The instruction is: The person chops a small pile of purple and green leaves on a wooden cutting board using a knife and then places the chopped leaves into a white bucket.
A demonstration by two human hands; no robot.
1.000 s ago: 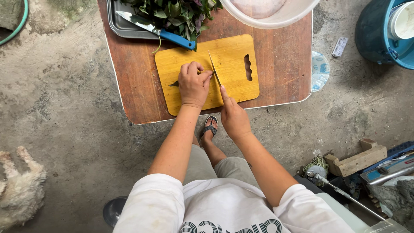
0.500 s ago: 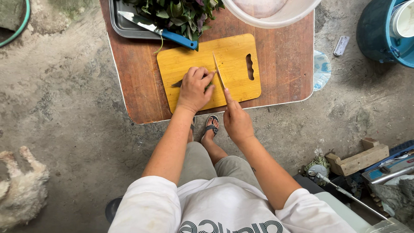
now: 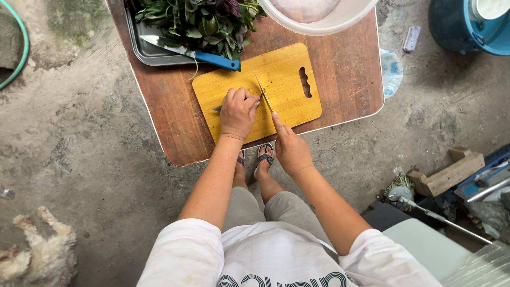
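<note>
A yellow wooden cutting board (image 3: 289, 66) lies on a low brown table (image 3: 350, 74). My left hand (image 3: 237, 112) presses down on a small bunch of dark green leaves (image 3: 217, 109) on the board, fingers curled. My right hand (image 3: 291, 150) grips the handle of a knife (image 3: 263, 93), index finger along its spine; the thin blade stands edge-down on the board right beside my left fingertips. Most of the leaves are hidden under my left hand.
A grey metal tray (image 3: 154, 53) at the table's back left holds a heap of leafy herbs (image 3: 199, 21) and a blue-handled knife (image 3: 194, 53). A white bowl (image 3: 319, 21) stands behind the board. A blue bucket (image 3: 467, 24), a white dog (image 3: 37, 258), wood blocks (image 3: 446, 175) and tools surround the table.
The view has shifted so the table sits slightly left and lower. Both hands stay on the board, the knife rocking a little beside my left fingers.
</note>
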